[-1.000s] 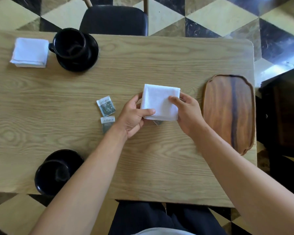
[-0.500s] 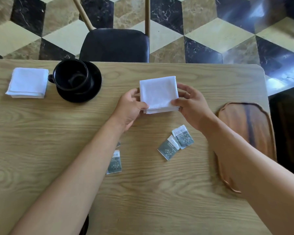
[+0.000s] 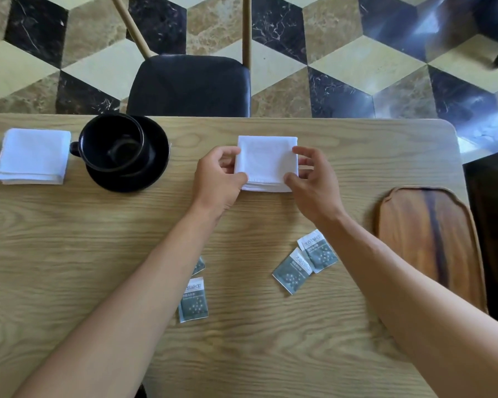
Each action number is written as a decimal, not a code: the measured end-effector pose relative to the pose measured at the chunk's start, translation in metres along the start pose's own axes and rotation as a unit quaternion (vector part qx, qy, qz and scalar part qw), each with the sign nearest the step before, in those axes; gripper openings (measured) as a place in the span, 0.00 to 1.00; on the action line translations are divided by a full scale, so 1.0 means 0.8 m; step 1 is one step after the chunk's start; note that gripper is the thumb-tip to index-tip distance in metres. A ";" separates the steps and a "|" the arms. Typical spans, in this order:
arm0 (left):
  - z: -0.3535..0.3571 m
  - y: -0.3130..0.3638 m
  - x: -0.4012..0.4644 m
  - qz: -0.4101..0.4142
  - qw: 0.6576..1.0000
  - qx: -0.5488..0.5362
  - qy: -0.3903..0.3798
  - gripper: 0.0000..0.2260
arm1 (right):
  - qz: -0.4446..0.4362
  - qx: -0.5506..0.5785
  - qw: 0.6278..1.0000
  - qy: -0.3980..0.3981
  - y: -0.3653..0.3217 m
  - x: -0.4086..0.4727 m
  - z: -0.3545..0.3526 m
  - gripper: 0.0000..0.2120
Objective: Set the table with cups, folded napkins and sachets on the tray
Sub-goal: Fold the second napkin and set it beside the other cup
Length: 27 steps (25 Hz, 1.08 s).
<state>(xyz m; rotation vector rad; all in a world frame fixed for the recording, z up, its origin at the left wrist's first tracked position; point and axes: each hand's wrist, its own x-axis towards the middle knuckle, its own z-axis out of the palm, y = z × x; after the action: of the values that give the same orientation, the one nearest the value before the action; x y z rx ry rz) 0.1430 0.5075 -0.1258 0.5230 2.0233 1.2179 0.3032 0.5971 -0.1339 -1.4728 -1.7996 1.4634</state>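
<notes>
Head view of a wooden bench [image 3: 69, 239] with the folded white napkin [image 3: 266, 163] taken as landmark. The napkin lies flat on the bench near its far edge. The left hand [image 3: 217, 182] pinches the napkin's left edge, thumb at the near corner and fingers curled at the far corner; this grip is closed on the cloth. The right hand [image 3: 314, 182] pinches the right edge in the same way, thumb at the near corner and forefinger at the far corner, so its grip is likewise closed on the napkin.

Left of the napkin stands a black cup [image 3: 112, 142] on a black saucer [image 3: 153, 168], the cup's handle pointing away from the napkin. Further left, beyond the cup, lies a second folded napkin [image 3: 32, 156].

Nearer the viewer than the napkin lie the sachets. A pair of sachets [image 3: 306, 261] overlaps just beside the right forearm. A single sachet [image 3: 193, 301] lies beside the left forearm, with another sachet [image 3: 199, 265] partly hidden under that forearm.

To the right of the napkin and nearer the viewer, a wooden tray [image 3: 414, 239] rests at the bench's right edge, nothing visible on it. Beyond the napkin, past the far edge of the bench, a black chair seat [image 3: 190, 84] stands on a tiled floor [image 3: 342, 61].
</notes>
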 end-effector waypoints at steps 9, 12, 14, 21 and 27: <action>-0.008 0.007 -0.073 -0.179 0.960 -0.193 -0.090 0.13 | 0.068 0.150 0.984 -0.065 -0.003 -0.081 -0.026 0.32; 0.001 -0.012 -0.125 -0.145 0.983 -0.101 -0.051 0.16 | 0.111 0.129 0.982 -0.081 0.001 -0.121 -0.025 0.14; 0.007 -0.024 -0.173 -0.121 0.993 -0.001 0.006 0.17 | 0.115 0.105 0.986 -0.059 0.008 -0.159 -0.021 0.05; 0.020 -0.071 -0.319 -0.061 0.971 0.159 0.168 0.19 | 0.011 -0.098 0.995 0.017 0.049 -0.302 -0.015 0.12; 0.008 -0.124 -0.394 -0.052 0.962 0.241 0.116 0.23 | 0.086 -0.092 0.992 -0.008 0.095 -0.383 -0.008 0.15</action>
<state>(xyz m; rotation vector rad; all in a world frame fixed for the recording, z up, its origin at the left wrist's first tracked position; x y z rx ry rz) 0.3605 0.2594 -0.1007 0.5086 2.5328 0.7428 0.4577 0.3232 -0.1067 -1.7507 -1.9006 1.4218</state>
